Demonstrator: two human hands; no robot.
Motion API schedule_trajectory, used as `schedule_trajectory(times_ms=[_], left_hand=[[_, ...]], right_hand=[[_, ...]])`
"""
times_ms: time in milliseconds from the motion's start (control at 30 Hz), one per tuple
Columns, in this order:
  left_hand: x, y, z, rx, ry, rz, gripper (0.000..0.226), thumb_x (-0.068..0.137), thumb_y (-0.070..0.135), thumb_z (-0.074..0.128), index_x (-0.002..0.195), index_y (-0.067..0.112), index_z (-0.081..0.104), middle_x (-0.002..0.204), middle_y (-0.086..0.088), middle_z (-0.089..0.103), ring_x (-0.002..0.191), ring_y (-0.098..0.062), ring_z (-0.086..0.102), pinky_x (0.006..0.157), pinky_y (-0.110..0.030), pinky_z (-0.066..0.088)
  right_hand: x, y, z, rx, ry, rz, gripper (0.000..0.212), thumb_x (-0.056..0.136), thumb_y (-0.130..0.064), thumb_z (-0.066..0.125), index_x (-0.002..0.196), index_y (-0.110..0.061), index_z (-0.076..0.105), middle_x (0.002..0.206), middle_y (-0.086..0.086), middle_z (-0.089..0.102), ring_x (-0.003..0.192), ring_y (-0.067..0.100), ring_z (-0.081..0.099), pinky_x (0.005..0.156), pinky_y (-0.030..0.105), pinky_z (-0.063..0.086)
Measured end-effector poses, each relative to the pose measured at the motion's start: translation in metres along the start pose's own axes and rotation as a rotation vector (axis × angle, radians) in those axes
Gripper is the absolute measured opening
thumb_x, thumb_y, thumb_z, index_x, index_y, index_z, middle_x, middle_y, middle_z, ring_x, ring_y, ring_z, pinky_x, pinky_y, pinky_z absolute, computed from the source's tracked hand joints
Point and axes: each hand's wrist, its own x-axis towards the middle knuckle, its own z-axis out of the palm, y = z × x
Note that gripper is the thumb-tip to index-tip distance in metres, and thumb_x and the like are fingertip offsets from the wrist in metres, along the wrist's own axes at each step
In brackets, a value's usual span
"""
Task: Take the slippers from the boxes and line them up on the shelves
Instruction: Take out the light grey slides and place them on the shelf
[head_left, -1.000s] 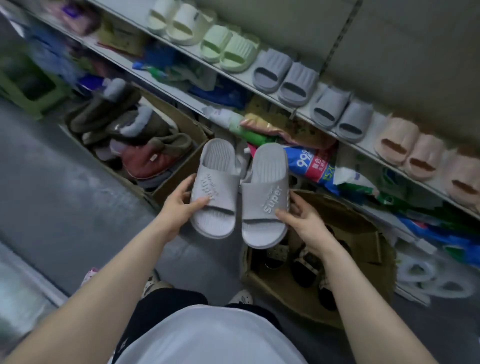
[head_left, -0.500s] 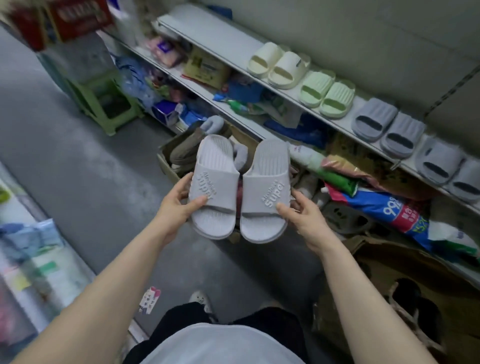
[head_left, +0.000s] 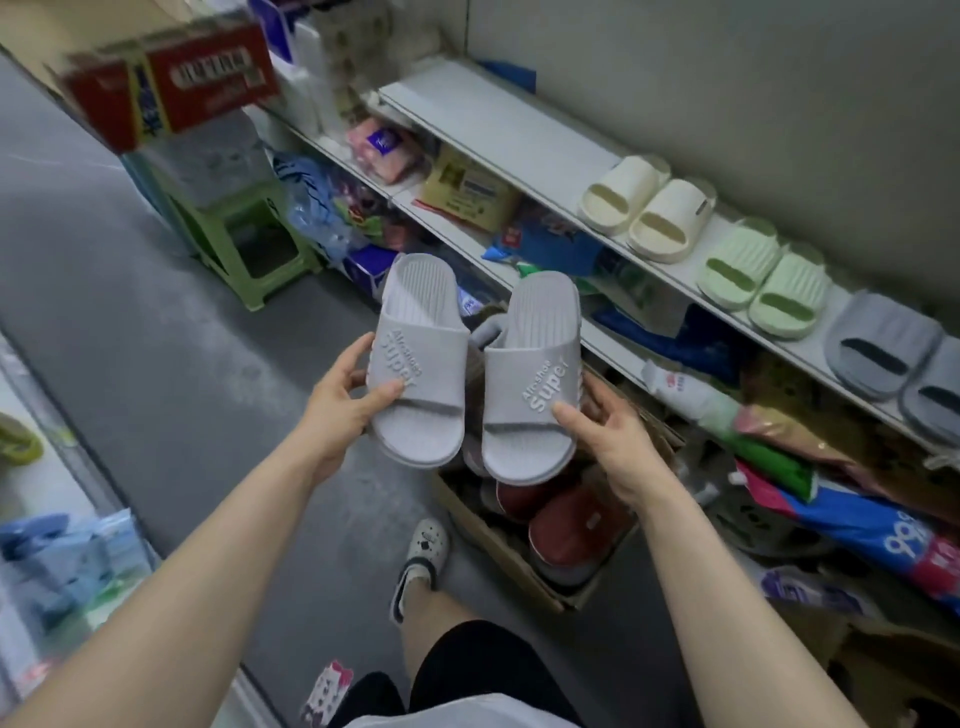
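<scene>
I hold a pair of light grey slippers in front of me, toes pointing away. My left hand grips the left slipper with the thumb on its strap. My right hand grips the right slipper, whose strap reads "Super". On the white upper shelf stand a cream pair, a pale green pair and a grey-blue pair in a row. The shelf's left stretch is bare. Below my hands a cardboard box holds dark red slippers.
A lower shelf is crowded with packets and bags. A green plastic stool stands on the grey floor at the left, with a red carton above it. My foot in a white clog is beside the box.
The view has swung left along the shelves: the bare left part of the upper shelf and the stool came into sight. Both hands keep the same hold on the grey pair.
</scene>
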Motion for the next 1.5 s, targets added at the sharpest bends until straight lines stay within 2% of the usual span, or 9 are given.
schedule_trajectory(times_ms=[100, 200, 400, 533, 667, 767, 1300, 1400, 1500], left_hand=[[0.059, 0.020, -0.012, 0.015, 0.003, 0.012, 0.067, 0.082, 0.020, 0.074, 0.137, 0.043, 0.044, 0.119, -0.006, 0.056, 0.103, -0.024, 0.063, 0.090, -0.050, 0.053], [0.115, 0.043, -0.020, 0.041, -0.009, -0.002, 0.066, 0.080, 0.024, 0.075, 0.135, 0.046, 0.045, 0.119, -0.005, 0.057, 0.103, -0.026, 0.063, 0.089, -0.056, 0.052], [0.209, 0.094, -0.022, 0.059, -0.068, 0.046, 0.067, 0.081, 0.019, 0.074, 0.138, 0.037, 0.045, 0.116, -0.002, 0.057, 0.102, -0.016, 0.061, 0.073, -0.033, 0.055], [0.287, 0.118, -0.018, 0.038, -0.120, 0.046, 0.067, 0.080, 0.014, 0.073, 0.139, 0.033, 0.046, 0.112, -0.003, 0.059, 0.098, -0.017, 0.062, 0.076, -0.031, 0.054], [0.377, 0.143, -0.007, 0.109, -0.263, 0.062, 0.066, 0.082, 0.014, 0.072, 0.140, 0.030, 0.044, 0.113, -0.002, 0.060, 0.093, -0.014, 0.063, 0.067, -0.025, 0.055], [0.436, 0.162, 0.004, 0.165, -0.286, 0.079, 0.057, 0.084, 0.010, 0.071, 0.131, 0.032, 0.049, 0.101, -0.005, 0.062, 0.090, -0.021, 0.062, 0.075, -0.034, 0.055], [0.603, 0.198, 0.073, 0.261, -0.549, -0.077, 0.066, 0.086, 0.018, 0.069, 0.143, 0.031, 0.039, 0.112, -0.008, 0.064, 0.104, -0.029, 0.063, 0.084, -0.048, 0.055], [0.609, 0.197, 0.082, 0.473, -0.526, 0.076, 0.065, 0.085, 0.034, 0.068, 0.143, 0.029, 0.039, 0.122, -0.010, 0.061, 0.107, -0.030, 0.060, 0.087, -0.052, 0.053], [0.606, 0.192, 0.087, 0.846, -0.454, 0.467, 0.066, 0.086, 0.035, 0.064, 0.145, 0.020, 0.038, 0.137, -0.016, 0.047, 0.123, -0.033, 0.047, 0.104, -0.045, 0.041]], right_hand=[[0.057, -0.014, 0.016, 0.033, 0.047, -0.008, 0.066, 0.086, -0.013, 0.072, 0.145, -0.021, 0.044, 0.122, -0.004, 0.068, 0.112, 0.011, 0.065, 0.094, 0.033, 0.053], [0.106, -0.033, 0.027, 0.047, 0.070, -0.018, 0.056, 0.089, -0.010, 0.069, 0.140, -0.022, 0.048, 0.116, -0.009, 0.069, 0.105, 0.003, 0.066, 0.081, 0.021, 0.055], [0.183, -0.071, 0.031, 0.085, 0.168, 0.011, 0.050, 0.087, -0.012, 0.071, 0.124, -0.038, 0.052, 0.116, 0.000, 0.067, 0.096, 0.001, 0.068, 0.073, 0.019, 0.055], [0.230, -0.094, 0.032, 0.048, 0.241, 0.032, 0.097, 0.064, -0.048, 0.086, 0.146, -0.031, 0.039, 0.125, 0.002, 0.063, 0.111, 0.011, 0.065, 0.092, 0.037, 0.055], [0.289, -0.106, 0.037, 0.058, 0.385, 0.021, 0.069, 0.087, -0.018, 0.071, 0.147, -0.023, 0.037, 0.110, 0.007, 0.068, 0.096, 0.013, 0.068, 0.069, 0.019, 0.054], [0.331, -0.119, 0.046, 0.095, 0.469, 0.036, 0.064, 0.092, -0.014, 0.066, 0.147, -0.023, 0.035, 0.102, 0.006, 0.069, 0.082, 0.008, 0.069, 0.062, 0.019, 0.053], [0.469, -0.154, 0.033, 0.055, 0.736, 0.190, 0.060, 0.095, -0.027, 0.063, 0.148, -0.023, 0.036, 0.126, 0.012, 0.061, 0.108, 0.025, 0.063, 0.101, 0.047, 0.049], [0.476, -0.156, 0.035, -0.311, 0.751, 0.247, 0.053, 0.100, -0.035, 0.050, 0.149, -0.022, 0.034, 0.133, 0.010, 0.058, 0.115, 0.028, 0.058, 0.099, 0.041, 0.046], [0.477, -0.150, 0.039, -0.574, 0.755, 0.202, 0.054, 0.101, -0.034, 0.046, 0.150, -0.018, 0.031, 0.133, 0.011, 0.057, 0.119, 0.030, 0.055, 0.092, 0.034, 0.043]])
